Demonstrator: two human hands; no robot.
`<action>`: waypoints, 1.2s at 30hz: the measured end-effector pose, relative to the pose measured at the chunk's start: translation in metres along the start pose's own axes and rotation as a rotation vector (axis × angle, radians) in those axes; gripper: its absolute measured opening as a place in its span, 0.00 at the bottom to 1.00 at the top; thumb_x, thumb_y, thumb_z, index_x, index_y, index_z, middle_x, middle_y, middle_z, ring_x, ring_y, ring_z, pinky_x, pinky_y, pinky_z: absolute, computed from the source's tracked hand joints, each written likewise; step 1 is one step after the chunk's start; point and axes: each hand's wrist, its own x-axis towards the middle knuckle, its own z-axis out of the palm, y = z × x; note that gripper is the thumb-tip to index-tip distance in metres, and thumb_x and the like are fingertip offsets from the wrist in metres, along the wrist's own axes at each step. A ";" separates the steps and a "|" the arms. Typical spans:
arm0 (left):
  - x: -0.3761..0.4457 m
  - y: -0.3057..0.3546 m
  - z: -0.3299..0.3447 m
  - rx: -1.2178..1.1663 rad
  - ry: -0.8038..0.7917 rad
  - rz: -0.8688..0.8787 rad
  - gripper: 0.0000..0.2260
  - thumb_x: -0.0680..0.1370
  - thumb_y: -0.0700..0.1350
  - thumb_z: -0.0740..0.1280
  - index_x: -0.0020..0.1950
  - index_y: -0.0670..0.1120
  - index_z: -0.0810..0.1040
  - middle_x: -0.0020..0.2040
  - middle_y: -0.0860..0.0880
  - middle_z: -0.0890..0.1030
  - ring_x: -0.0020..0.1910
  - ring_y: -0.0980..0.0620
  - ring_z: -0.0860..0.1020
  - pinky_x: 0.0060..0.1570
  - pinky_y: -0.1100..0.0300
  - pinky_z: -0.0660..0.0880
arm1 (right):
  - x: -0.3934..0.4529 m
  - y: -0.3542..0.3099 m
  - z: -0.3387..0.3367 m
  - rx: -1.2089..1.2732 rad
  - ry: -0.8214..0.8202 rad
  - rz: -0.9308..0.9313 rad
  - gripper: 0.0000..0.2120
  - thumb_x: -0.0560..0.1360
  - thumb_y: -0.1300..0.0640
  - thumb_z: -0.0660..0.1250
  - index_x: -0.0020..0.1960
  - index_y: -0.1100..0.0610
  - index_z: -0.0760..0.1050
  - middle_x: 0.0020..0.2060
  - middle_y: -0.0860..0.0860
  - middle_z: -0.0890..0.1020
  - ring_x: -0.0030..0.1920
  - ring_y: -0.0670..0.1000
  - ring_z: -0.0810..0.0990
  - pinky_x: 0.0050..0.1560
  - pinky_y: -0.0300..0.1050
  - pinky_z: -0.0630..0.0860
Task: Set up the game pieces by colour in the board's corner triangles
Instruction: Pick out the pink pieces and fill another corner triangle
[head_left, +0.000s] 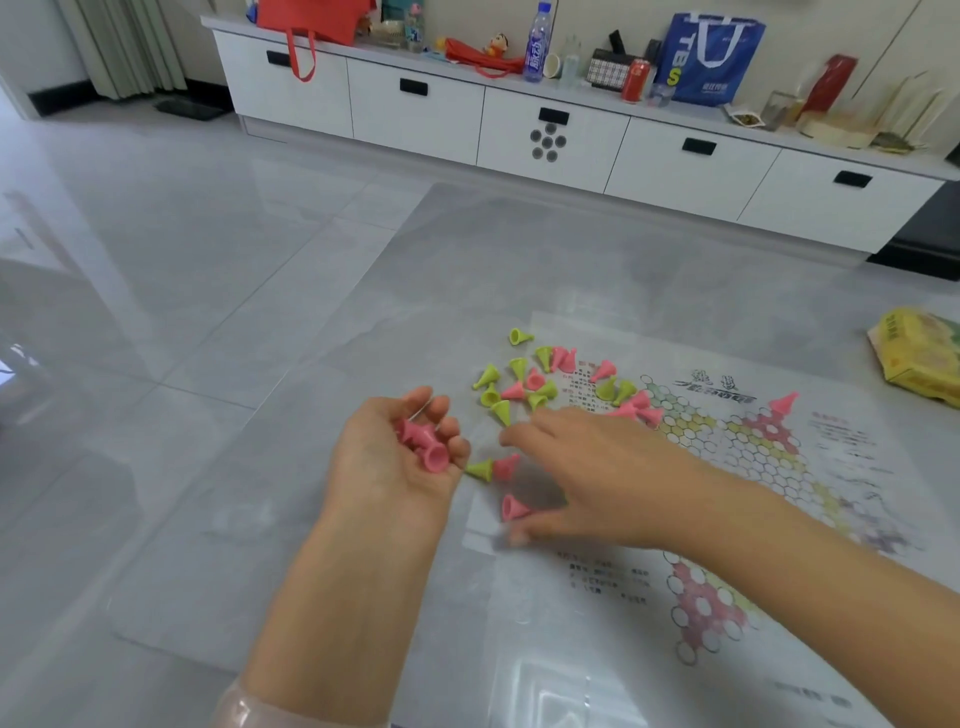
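Left hand (395, 457), palm up, fingers curled round roughly three pink cones (423, 447); right hand (587, 467) spread flat over the paper board (727, 467) (floor-laid), amid about eleven green cones (501, 410).

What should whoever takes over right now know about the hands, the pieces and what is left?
Left hand: palm up, fingers curled around a few pink pieces.
Right hand: spread flat, reaching over the loose pile; it looks empty, though motion blur hides the fingertips.
Pieces: mixed green pieces and pink ones lie tipped over at the left edge of the paper board. One pink piece stands at the tip of the far pink triangle.
Done: some pink gathered, one pink placed.
Left: finish sorting pink from green, then fill the corner triangles by colour; the near pink triangle has no pieces.
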 end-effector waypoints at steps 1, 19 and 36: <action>0.000 0.001 -0.002 -0.001 0.020 0.015 0.10 0.76 0.38 0.52 0.39 0.42 0.70 0.33 0.47 0.71 0.28 0.53 0.66 0.23 0.67 0.65 | 0.003 0.000 0.004 -0.037 0.005 -0.024 0.31 0.69 0.31 0.58 0.63 0.50 0.63 0.53 0.46 0.72 0.51 0.48 0.70 0.47 0.45 0.70; -0.003 -0.009 0.006 -0.071 -0.070 -0.112 0.12 0.77 0.37 0.51 0.41 0.37 0.72 0.38 0.40 0.74 0.35 0.47 0.73 0.40 0.58 0.72 | 0.007 0.001 -0.025 0.417 0.215 0.050 0.06 0.77 0.51 0.58 0.49 0.53 0.68 0.31 0.41 0.71 0.34 0.37 0.72 0.42 0.35 0.69; -0.017 -0.075 0.039 0.168 -0.212 -0.237 0.08 0.76 0.30 0.57 0.52 0.34 0.73 0.47 0.38 0.76 0.35 0.51 0.74 0.26 0.66 0.76 | -0.102 0.108 -0.012 1.432 0.645 0.613 0.12 0.78 0.70 0.53 0.56 0.58 0.68 0.47 0.55 0.79 0.41 0.49 0.75 0.43 0.43 0.76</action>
